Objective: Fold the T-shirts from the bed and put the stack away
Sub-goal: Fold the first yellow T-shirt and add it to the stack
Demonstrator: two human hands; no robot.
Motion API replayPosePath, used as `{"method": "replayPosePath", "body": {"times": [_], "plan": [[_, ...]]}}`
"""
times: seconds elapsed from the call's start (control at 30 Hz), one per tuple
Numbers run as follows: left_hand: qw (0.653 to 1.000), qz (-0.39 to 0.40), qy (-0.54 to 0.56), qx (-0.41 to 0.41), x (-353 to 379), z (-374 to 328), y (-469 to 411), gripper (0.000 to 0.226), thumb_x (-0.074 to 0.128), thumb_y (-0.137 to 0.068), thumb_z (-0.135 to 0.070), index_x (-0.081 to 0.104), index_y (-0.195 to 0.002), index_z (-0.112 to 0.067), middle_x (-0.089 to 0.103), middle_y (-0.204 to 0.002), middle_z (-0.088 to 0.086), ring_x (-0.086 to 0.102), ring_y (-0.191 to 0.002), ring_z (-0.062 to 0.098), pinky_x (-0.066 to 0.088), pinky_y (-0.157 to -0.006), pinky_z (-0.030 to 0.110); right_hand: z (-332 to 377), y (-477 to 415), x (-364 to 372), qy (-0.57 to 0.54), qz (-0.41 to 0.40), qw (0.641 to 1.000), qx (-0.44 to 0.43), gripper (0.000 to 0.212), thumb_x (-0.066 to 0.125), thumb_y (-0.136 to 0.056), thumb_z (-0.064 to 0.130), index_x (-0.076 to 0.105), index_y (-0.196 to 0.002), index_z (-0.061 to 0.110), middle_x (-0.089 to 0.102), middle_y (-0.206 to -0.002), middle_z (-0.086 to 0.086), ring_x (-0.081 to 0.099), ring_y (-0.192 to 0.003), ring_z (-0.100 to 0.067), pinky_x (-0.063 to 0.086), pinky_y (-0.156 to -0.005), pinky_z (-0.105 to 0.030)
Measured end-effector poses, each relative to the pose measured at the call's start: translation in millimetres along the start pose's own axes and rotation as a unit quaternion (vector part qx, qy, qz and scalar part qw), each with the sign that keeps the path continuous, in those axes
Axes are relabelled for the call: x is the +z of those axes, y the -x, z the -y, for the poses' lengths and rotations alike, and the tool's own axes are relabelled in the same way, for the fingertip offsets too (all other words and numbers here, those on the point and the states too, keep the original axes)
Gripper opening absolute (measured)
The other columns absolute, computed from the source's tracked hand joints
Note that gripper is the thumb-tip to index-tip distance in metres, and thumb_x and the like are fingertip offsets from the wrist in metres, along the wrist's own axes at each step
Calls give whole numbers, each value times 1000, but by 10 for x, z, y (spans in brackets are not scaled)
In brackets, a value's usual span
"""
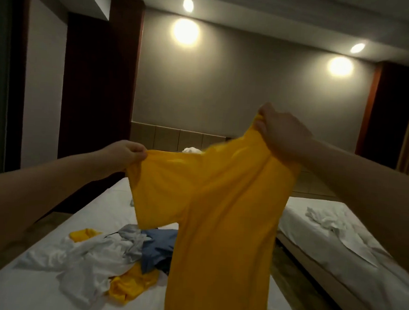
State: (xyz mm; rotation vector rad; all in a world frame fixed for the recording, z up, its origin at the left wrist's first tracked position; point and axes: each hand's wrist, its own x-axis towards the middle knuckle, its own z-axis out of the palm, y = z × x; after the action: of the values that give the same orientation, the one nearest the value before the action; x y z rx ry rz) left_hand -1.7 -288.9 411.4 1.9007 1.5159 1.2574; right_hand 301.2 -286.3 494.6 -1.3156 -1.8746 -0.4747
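Both hands hold a yellow T-shirt [218, 217] up above the bed [41, 293]: the left hand [125, 152] pinches a sleeve edge, the right hand [282, 134] grips bunched cloth, apparently the shoulder. A heap of crumpled T-shirts [107, 255] lies mid-bed.

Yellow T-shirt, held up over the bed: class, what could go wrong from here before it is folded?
1. The right grip holds the yellow T-shirt bunched, so it hangs twisted; folded like this it may crease.
2. The left grip pinches only the sleeve edge, which could slip free.
3. Its lower part hangs beside the pile on the bed and might drag clothes about.
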Motion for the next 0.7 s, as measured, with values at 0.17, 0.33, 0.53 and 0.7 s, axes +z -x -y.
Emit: {"method": "replayPosePath", "body": {"times": [0.17,0.33,0.53,0.7], "plan": [[999,-43,-26,19,-47,85,-63,21,43,-97,-16,57,-108,-5,53,-103,14,52,-99,33,43,-95,49,-57,-81,-91,-154,11,986,57,53,57,-91,35,43,-135,9,50,-132,-11,49,-117,-26,34,-86,-25],[971,-82,-213,70,-6,227,-113,23,50,-94,-13,58,-116,-7,58,-105,14,56,-94,27,45,-79,33,-70,28,-190,-221,332,909,125,83,87,-38,56,58,-107,20,64,-104,2,66,-79,-15,55,-57,-26],[983,-129,-120,52,-11,150,-127,23,50,-94,-13,61,-112,-4,59,-103,14,59,-92,27,51,-85,40,-86,-79,-138,-114,272,946,137,62,81,-67,28,54,-120,10,58,-115,-5,59,-100,-29,50,-76,-37],[973,-56,-218,56,298,360,-74,20,44,-96,-9,62,-105,-5,60,-98,14,58,-87,22,48,-78,30,-122,25,172,-49,179,982,41,40,71,-81,27,61,-116,12,57,-105,-5,55,-104,-26,42,-78,-29]]}}
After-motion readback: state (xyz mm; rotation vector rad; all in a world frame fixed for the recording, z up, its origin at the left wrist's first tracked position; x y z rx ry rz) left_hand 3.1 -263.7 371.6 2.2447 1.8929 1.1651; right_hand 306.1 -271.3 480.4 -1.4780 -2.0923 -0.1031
